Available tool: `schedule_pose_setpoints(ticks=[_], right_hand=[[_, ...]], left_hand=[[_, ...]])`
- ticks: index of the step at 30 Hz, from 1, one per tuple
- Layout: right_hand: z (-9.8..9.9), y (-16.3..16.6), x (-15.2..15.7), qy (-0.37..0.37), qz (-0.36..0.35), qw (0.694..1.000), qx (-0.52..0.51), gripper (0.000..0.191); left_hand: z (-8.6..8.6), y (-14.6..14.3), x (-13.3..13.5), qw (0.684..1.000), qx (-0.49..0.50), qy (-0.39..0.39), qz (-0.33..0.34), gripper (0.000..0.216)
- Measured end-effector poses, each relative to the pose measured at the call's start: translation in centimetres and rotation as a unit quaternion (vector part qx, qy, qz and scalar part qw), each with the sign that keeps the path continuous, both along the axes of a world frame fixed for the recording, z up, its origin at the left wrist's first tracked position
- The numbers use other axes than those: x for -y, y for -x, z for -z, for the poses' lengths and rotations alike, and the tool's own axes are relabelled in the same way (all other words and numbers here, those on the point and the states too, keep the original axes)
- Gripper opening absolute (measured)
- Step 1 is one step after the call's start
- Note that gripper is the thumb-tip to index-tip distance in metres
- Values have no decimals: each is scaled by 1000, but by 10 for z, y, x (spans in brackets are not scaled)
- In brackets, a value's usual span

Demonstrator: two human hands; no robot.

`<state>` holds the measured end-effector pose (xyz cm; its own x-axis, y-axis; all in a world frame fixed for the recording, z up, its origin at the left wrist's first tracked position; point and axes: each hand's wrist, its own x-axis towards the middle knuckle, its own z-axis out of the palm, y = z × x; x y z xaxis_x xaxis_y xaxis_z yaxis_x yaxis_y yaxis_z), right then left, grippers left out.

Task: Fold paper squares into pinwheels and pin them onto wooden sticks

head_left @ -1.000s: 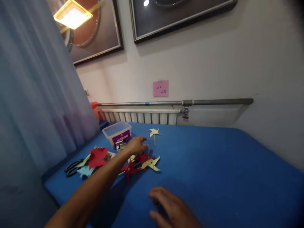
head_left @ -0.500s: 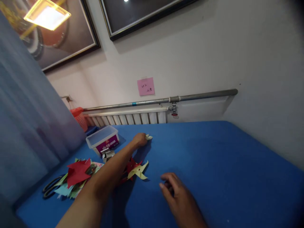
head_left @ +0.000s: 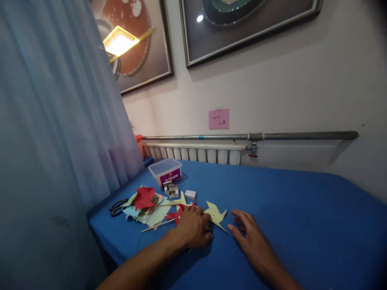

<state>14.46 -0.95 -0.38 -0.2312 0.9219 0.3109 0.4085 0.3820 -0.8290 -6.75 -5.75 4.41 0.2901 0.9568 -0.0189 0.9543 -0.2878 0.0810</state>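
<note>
My left hand [head_left: 193,227] is over the paper pinwheels near the middle of the table, fingers curled closed. A pale yellow pinwheel [head_left: 214,216] shows at its fingertips; the exact grip is hidden under the hand. Partly covered by the same hand lies a red pinwheel [head_left: 179,214], with a thin stick [head_left: 157,226] to its left. Another pale yellow paper shape [head_left: 183,199] lies just behind. My right hand [head_left: 250,237] hovers right of the pale pinwheel, apart from it, fingers loosely curved and holding nothing.
A pile of coloured paper [head_left: 145,198] and black-handled scissors [head_left: 117,207] lie at the left. Behind are a clear plastic tub [head_left: 165,171], an opened small box [head_left: 173,191] and a small white box [head_left: 190,194]. A blue curtain [head_left: 60,121] hangs along the left.
My left hand has drawn back toward me from the far part of the table, where it held something pale, to the pinwheels. The view has turned left.
</note>
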Motion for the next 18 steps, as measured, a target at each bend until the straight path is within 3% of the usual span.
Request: schedule_pose_setpoints(ticks=[5,9,12,15,18], right_hand=[[0,30,-8,-13,-42,998,47,49],[-7,47,8,4,-125,985,116,61],[-18,38,19,25,-150,970,188,69],[-26,17,23,26,-179,954,238,81],[-27,4,21,15,-179,947,266,88]], left_hand=[[-7,6,28,996,56,-31,63,40],[-20,47,10,994,32,-66,-84,31],[-15,81,-9,984,-2,-34,-176,38],[-3,95,-14,983,8,-23,-182,47],[6,86,-11,989,52,-26,-137,53]])
